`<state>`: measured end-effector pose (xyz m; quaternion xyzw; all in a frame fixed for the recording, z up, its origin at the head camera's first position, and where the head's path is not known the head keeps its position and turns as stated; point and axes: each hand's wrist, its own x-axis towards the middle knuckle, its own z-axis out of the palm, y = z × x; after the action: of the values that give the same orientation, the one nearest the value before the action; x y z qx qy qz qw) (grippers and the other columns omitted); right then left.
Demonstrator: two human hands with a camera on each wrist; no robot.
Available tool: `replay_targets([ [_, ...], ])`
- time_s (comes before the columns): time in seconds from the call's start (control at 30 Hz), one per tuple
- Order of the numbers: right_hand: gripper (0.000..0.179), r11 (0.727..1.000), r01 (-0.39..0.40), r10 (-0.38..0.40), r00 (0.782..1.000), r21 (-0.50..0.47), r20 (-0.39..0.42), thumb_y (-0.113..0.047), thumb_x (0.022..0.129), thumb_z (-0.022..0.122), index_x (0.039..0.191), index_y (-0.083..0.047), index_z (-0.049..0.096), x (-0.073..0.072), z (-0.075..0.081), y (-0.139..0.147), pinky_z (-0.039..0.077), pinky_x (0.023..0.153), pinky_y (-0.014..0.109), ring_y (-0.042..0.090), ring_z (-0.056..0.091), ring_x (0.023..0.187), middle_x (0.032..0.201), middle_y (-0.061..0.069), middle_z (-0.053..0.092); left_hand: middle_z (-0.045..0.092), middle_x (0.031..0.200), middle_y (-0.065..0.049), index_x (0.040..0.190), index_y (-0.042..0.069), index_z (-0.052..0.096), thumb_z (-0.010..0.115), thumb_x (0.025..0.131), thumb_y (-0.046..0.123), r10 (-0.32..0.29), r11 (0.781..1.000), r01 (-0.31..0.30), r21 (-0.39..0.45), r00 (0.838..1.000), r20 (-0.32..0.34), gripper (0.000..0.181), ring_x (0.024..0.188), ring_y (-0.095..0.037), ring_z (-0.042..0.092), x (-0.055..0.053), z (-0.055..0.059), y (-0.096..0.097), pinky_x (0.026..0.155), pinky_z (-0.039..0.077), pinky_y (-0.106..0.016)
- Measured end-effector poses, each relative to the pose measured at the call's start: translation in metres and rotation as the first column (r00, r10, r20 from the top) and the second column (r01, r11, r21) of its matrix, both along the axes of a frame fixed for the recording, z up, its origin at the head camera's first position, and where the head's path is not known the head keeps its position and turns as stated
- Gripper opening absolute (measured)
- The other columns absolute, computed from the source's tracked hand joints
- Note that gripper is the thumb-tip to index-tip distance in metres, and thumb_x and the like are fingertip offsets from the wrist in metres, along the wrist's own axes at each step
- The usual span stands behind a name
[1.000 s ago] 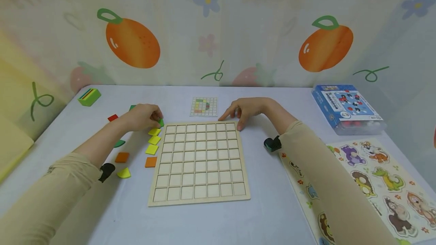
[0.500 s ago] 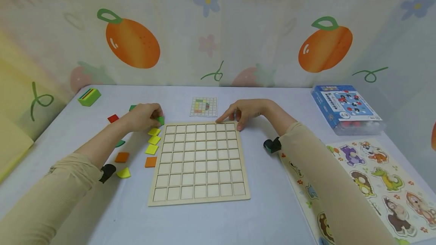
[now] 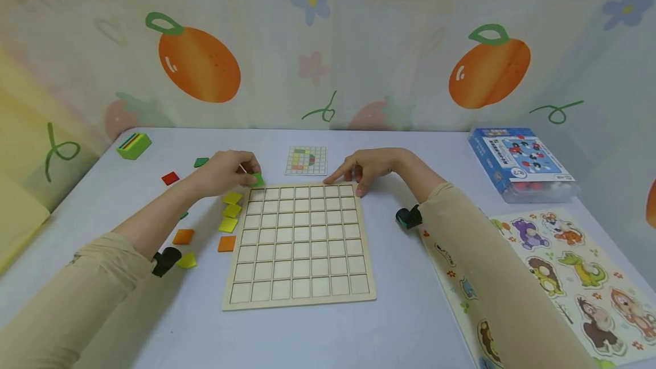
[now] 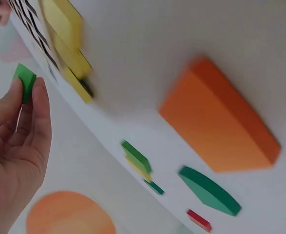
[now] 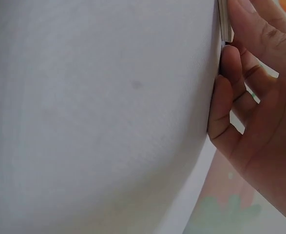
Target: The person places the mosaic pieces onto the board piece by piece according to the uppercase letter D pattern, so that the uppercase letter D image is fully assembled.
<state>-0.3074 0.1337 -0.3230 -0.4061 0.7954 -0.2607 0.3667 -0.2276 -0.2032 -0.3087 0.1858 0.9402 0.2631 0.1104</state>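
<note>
Head view: noted, from left to right, a red four-sided tile (image 3: 170, 178) and an orange four-sided tile (image 3: 183, 237) loose on the white tabletop (image 3: 302, 335), then three yellow four-sided tiles (image 3: 232, 211) in a column just left of the pale wooden grid board (image 3: 300, 251). Found the left hand (image 3: 226, 172) past these, by the board's far left corner, pinching a small bright-green tile (image 3: 258, 179) between thumb and fingers. Saw that tile right at the fingertips, over or at the far rim; could not tell touching from hovering. Judged the left hand plainly the nearer, with the board's cells nearward and rightward of the tile; made out no clear long axis. Noted a small printed grid card (image 3: 306, 160) behind the far rim, then the right hand (image 3: 376, 165), well apart from the tile, index finger stretched straight to that rim, thumb at the far right corner. Saw the bright-green tile, in the left wrist view, as smooth, evenly coloured and thick-edged, tilted; could not settle the full outline, partly hidden by the thumb.
</note>
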Motion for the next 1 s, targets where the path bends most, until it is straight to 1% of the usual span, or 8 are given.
replay_targets([
  [0.17, 0.072, 1.000, 0.020, -0.020, 1.000, 0.010, 0.019, -0.006, 0.075, 0.083, 0.141, -0.016, 0.055, 0.001, 0.001, -0.001, 0.037, 0.069, 0.020, 0.016, 0.043, 0.081, 0.120, 0.013, 0.053, 0.068, 0.096, -0.012, 0.098, 0.005, 0.064, 0.067, 0.092, 0.008, -0.079, 0.997, 0.079, 0.007, 0.996, 0.033, 0.007, 0.083, -0.018, 0.065, 0.007, 0.001, 0.014, 0.074, 0.052, -0.028],
  [0.3, 0.072, 0.999, 0.031, -0.031, 0.999, 0.023, 0.017, -0.005, 0.075, 0.083, 0.141, -0.013, 0.054, 0.001, 0.000, 0.000, 0.037, 0.069, 0.021, 0.017, 0.043, 0.081, 0.120, 0.015, 0.053, 0.070, 0.099, -0.012, 0.096, 0.005, 0.066, 0.067, 0.092, 0.006, -0.137, 0.991, 0.137, 0.003, 0.989, 0.058, 0.004, 0.090, -0.021, 0.065, 0.012, 0.001, 0.022, 0.077, 0.054, -0.030],
  [0.43, 0.072, 0.999, 0.026, -0.026, 1.000, 0.023, 0.007, -0.006, 0.075, 0.083, 0.141, -0.014, 0.054, 0.000, -0.002, 0.000, 0.037, 0.069, 0.021, 0.016, 0.043, 0.081, 0.119, 0.014, 0.054, 0.071, 0.097, -0.010, 0.094, 0.004, 0.068, 0.068, 0.091, 0.006, -0.170, 0.985, 0.171, -0.025, 0.984, 0.050, 0.003, 0.093, -0.022, 0.063, 0.015, 0.000, 0.026, 0.080, 0.054, -0.031],
  [0.57, 0.073, 0.999, 0.029, -0.029, 1.000, 0.025, 0.010, -0.006, 0.075, 0.083, 0.141, -0.015, 0.054, 0.001, -0.002, 0.000, 0.037, 0.068, 0.021, 0.016, 0.043, 0.080, 0.118, 0.013, 0.054, 0.070, 0.091, -0.007, 0.092, 0.003, 0.069, 0.069, 0.090, 0.007, -0.162, 0.986, 0.165, -0.030, 0.984, 0.069, 0.004, 0.085, -0.018, 0.060, 0.016, -0.003, 0.027, 0.077, 0.054, -0.028],
  [0.67, 0.073, 0.999, 0.034, -0.034, 0.999, 0.029, 0.017, -0.005, 0.075, 0.083, 0.141, -0.015, 0.054, 0.002, -0.001, -0.001, 0.037, 0.068, 0.021, 0.016, 0.043, 0.081, 0.119, 0.012, 0.053, 0.070, 0.086, -0.006, 0.089, 0.003, 0.069, 0.071, 0.089, 0.008, -0.146, 0.988, 0.149, -0.035, 0.987, 0.069, 0.005, 0.080, -0.015, 0.058, 0.017, -0.005, 0.027, 0.075, 0.051, -0.026],
  [0.83, 0.073, 0.999, 0.032, -0.033, 0.999, 0.029, 0.018, -0.005, 0.075, 0.083, 0.141, -0.015, 0.054, 0.002, 0.000, -0.001, 0.036, 0.068, 0.021, 0.016, 0.042, 0.081, 0.120, 0.012, 0.053, 0.071, 0.082, -0.004, 0.084, 0.007, 0.069, 0.075, 0.086, 0.009, -0.127, 0.991, 0.128, -0.050, 0.992, 0.011, 0.006, 0.076, -0.013, 0.058, 0.019, -0.006, 0.027, 0.074, 0.047, -0.026],
  [0.9, 0.073, 0.999, 0.034, -0.035, 0.999, 0.030, 0.017, -0.005, 0.075, 0.083, 0.141, -0.015, 0.054, 0.001, 0.000, -0.001, 0.036, 0.068, 0.021, 0.016, 0.042, 0.081, 0.119, 0.012, 0.053, 0.072, 0.082, -0.004, 0.082, 0.008, 0.069, 0.076, 0.085, 0.009, -0.123, 0.991, 0.123, -0.048, 0.992, 0.000, 0.008, 0.075, -0.013, 0.058, 0.019, -0.005, 0.028, 0.073, 0.047, -0.026],
  [1.0, 0.073, 0.999, 0.034, -0.034, 0.999, 0.029, 0.014, -0.005, 0.075, 0.083, 0.141, -0.015, 0.054, 0.001, 0.000, -0.001, 0.036, 0.068, 0.021, 0.016, 0.042, 0.080, 0.118, 0.012, 0.053, 0.072, 0.082, -0.004, 0.080, 0.008, 0.069, 0.076, 0.084, 0.008, -0.118, 0.992, 0.118, -0.042, 0.993, 0.000, 0.008, 0.075, -0.014, 0.057, 0.019, -0.005, 0.028, 0.073, 0.046, -0.026],
])
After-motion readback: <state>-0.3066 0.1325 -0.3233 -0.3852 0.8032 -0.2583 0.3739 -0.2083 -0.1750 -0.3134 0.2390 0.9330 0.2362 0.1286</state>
